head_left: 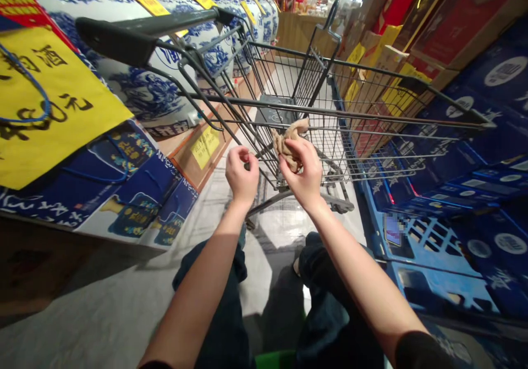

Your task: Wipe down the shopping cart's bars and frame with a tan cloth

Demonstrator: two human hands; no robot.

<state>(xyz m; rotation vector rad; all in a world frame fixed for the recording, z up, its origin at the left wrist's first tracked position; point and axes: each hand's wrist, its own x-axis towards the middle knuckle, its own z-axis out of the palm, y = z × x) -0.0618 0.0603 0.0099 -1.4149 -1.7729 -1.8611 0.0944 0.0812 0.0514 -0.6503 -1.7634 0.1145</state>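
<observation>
A dark metal shopping cart [313,121] stands in front of me in a shop aisle, seen from low down. My right hand [303,171] is closed round a crumpled tan cloth [286,138], held against the cart's rear wire wall. My left hand [242,174] is curled beside it, its fingertips pinched at a wire bar of the cart frame; whether they hold the bar I cannot make out. The cart's black handle [136,33] runs above my hands at the upper left. My knees in dark trousers show below.
Large blue-and-white ceramic jars [136,91] with yellow tags line a wooden shelf on the left, above blue boxes and a yellow sign [45,105]. On the right are stacked blue boxes [487,138] and blue plastic pallets [429,248]. Red and yellow cartons stand farther back.
</observation>
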